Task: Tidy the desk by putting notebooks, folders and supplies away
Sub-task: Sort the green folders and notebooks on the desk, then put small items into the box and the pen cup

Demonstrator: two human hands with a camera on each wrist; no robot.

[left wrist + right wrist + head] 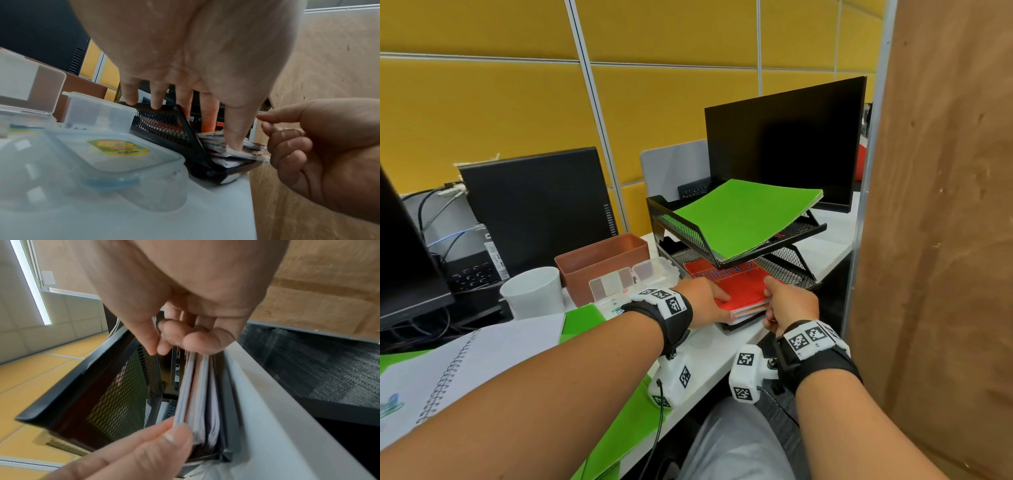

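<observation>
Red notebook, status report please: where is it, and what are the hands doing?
Both hands, left and right, on red notebook. Notebook atop stack in mesh tray's bottom tier. Nothing blocking.

Notebook stack in lower tray; folder in upper tray.

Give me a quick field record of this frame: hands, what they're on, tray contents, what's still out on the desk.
left hand: thumb on the near left corner of the red notebook, fingers straight
right hand: at the stack's near right corner, fingers curled at its edge, index finger on the cover
red notebook: top of a stack in the lower tray, sticking out over the front
upper tray: green folder, overhanging
still out: spiral notebook, clear plastic box, white cup, brown bin
</observation>
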